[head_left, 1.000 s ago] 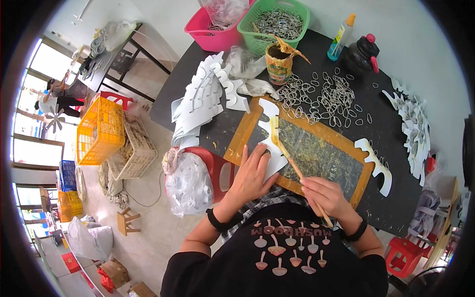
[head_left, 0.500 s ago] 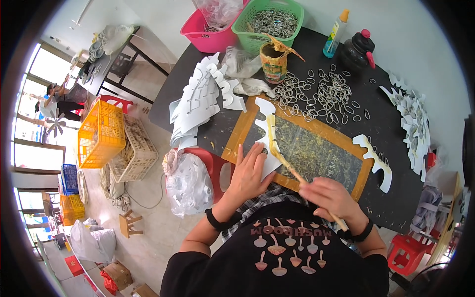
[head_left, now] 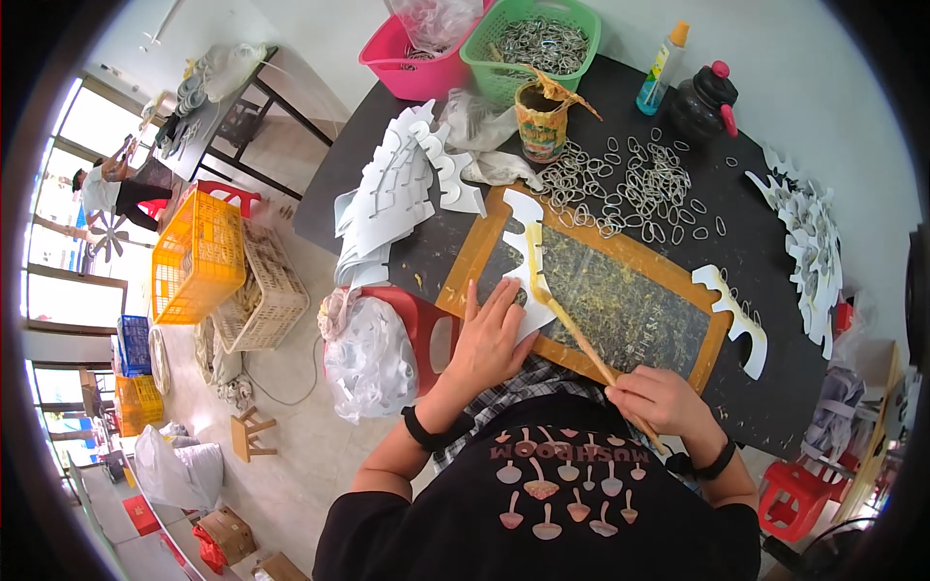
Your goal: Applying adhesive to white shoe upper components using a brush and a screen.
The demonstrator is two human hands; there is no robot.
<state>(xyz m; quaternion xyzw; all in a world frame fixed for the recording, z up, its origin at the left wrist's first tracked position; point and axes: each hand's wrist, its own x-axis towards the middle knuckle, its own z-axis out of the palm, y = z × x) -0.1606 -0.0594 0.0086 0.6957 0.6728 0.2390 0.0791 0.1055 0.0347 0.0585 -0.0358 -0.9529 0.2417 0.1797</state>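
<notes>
My left hand (head_left: pixel 492 334) lies with fingers stretched over the lower end of a white notched cut-out (head_left: pixel 523 208), pressing it against a framed board (head_left: pixel 620 300). A strip of yellow paste runs along the cut-out's right edge. In my right hand (head_left: pixel 659 399) is a long wooden-handled brush (head_left: pixel 581 339), slanting up and left. Its paste-coated tip meets the cut-out just right of my left fingertips. Another white cut-out (head_left: pixel 741 324), with yellow paste and metal rings along its edge, rests at the board's right side.
Loose metal rings (head_left: pixel 659 184) lie behind the board, near a paste-smeared can (head_left: pixel 541 126). White cut-outs (head_left: pixel 387 194) are stacked at left, others (head_left: pixel 814 242) at far right. Behind stand a green basket (head_left: pixel 475 48) of rings, a pink basket (head_left: pixel 387 79), a spray bottle (head_left: pixel 661 73) and a black jug (head_left: pixel 699 102).
The brush tip has slid slightly down along the cut-out's edge. My right hand has shifted down and right, its fingers now closed round the handle. My left hand stays in place.
</notes>
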